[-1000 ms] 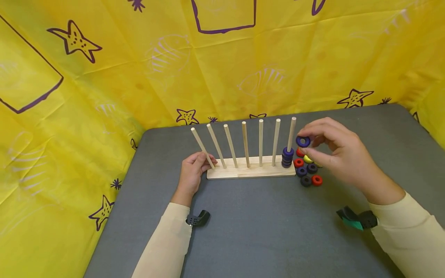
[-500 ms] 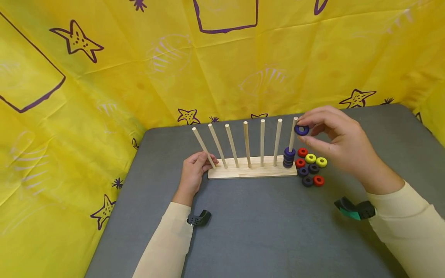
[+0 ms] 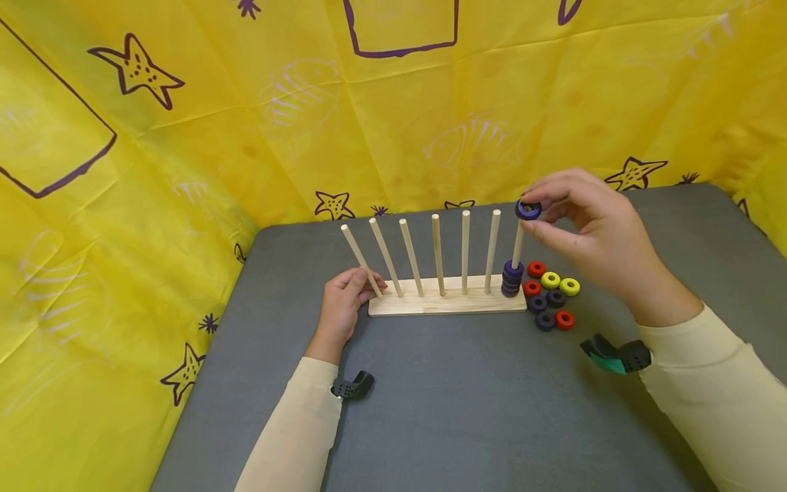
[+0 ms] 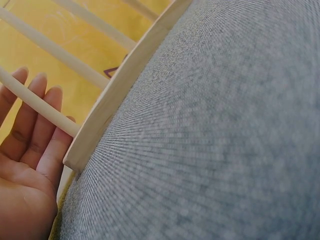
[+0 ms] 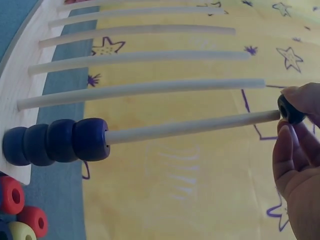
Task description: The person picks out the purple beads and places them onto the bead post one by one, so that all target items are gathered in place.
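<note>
Between thumb and fingers, my right hand point(image 3: 593, 232) pinches a dark blue ring point(image 3: 520, 212) at the top of the rightmost peg point(image 3: 518, 246). In the right wrist view that ring point(image 5: 291, 111) meets the peg's tip. Lower on the same peg sits a stack of several dark blue rings point(image 5: 91, 140). At the other end of the wooden base point(image 3: 424, 307), my left hand point(image 3: 341, 304) rests by the leftmost peg point(image 3: 355, 249). The left wrist view has its fingers point(image 4: 37, 115) loosely extended behind that peg, touching the base's end.
Loose rings lie right of the base: red ones point(image 3: 565, 327), yellow ones point(image 3: 570, 294) and dark blue ones point(image 3: 544, 329). The other pegs point(image 3: 464, 253) stand bare in a row. A grey table point(image 3: 430, 403) lies beneath, with a yellow patterned cloth point(image 3: 393, 137) behind.
My right hand has risen and moved slightly left, bringing the dark blue ring from beside the rightmost peg up to its tip. The left hand stays at the base's end.
</note>
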A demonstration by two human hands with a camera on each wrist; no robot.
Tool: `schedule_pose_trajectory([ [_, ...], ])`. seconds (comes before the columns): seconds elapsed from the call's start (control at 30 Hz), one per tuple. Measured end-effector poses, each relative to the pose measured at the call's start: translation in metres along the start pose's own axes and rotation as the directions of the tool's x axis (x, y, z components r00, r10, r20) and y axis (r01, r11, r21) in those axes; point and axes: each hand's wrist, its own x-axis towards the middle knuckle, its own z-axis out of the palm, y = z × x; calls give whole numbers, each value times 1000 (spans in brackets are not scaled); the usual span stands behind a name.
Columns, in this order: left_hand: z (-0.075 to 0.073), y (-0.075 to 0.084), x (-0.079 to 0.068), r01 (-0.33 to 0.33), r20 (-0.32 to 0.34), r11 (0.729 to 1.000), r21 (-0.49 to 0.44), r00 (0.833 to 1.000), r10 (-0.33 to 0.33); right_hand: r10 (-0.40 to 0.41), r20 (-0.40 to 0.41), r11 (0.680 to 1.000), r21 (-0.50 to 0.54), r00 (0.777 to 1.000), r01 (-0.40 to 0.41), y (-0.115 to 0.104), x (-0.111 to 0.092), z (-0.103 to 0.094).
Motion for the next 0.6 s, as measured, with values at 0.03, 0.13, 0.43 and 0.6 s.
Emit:
schedule_pose_trajectory([
  [0.03,0,0,0,0,-1,1000,-1,1000,0,7,-4,1000,0,1000,-7,0,1,1],
  [0.13,0,0,0,2,0,1000,4,1000,-2,27,-3,1000,-2,1000,-27,1,2,1],
  [0.43,0,1,0,0,4,1000,13,1000,0,70,-1,997,17,998,-70,6,2,2],
  [0.6,0,1,0,2,1,1000,19,1000,-2,72,3,997,24,997,-72,12,0,4],
])
